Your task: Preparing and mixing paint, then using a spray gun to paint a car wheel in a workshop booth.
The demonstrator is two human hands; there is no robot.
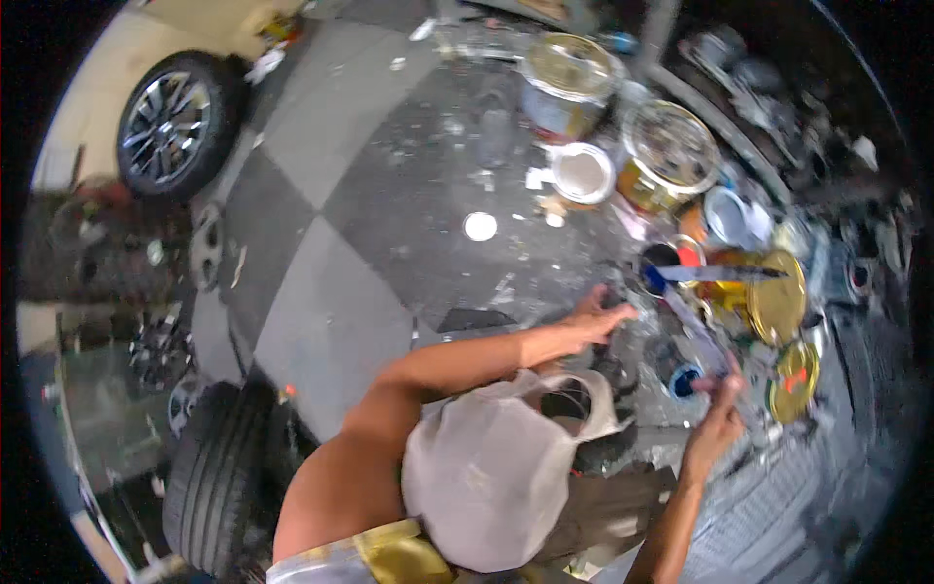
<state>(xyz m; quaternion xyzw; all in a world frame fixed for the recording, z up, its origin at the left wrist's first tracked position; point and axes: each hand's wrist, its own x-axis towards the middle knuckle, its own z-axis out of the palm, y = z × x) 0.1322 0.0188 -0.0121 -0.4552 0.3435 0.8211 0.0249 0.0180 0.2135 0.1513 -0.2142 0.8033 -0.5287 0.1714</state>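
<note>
My left hand [600, 323] is stretched over the floor with its fingers apart, and nothing shows in it. My right hand [715, 423] is closed around the lower end of a pale flat strip [693, 326], somewhat blurred. Close beside those fingers stands a small open can [685, 381] with dark blue inside. The strip's far end reaches a dark open can [660, 261] with a blue edge. A long narrow stick [725, 273] lies across the cans there. Between my arms is a pale, rounded, cap-like fabric thing [491, 472] with an opening on one side.
Large lidded paint cans [569, 78] and a stained open one [671, 146] stand farther off. A smaller white-topped tub [583, 173] sits before them. Gold-lidded cans [778, 297] crowd the right. A white disc [480, 227] lies on the checked floor. Car wheels [170, 127] stand left.
</note>
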